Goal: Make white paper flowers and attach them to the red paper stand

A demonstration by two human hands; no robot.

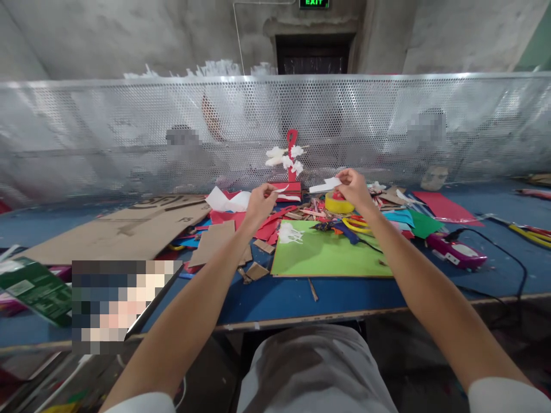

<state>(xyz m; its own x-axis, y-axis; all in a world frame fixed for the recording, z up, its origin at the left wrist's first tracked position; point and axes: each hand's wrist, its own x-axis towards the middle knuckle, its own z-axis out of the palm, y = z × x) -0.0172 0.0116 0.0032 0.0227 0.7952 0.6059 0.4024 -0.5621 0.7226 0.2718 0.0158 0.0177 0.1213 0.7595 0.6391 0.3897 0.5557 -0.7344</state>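
Note:
Both of my arms reach out over the blue table. My left hand [260, 203] is closed on a thin white strip of paper [281, 190], pinched at the fingertips. In my right hand [353, 186] is a folded white paper piece [326, 185], gripped between thumb and fingers. Between and behind my hands stands a red paper stem [291, 140] with a curled top and white paper blossoms [286, 159], on a red base [289, 189]. A roll of yellow tape [338, 203] lies just below my right hand.
A green sheet [331, 261] carries white paper shreds [290, 233] and a blue glue gun [344, 231]. Cardboard [116, 229] lies left, with paper scraps around the middle. A purple corded device [456, 252] and yellow-handled pliers [531, 234] are right. A perforated metal screen [365, 126] closes the back.

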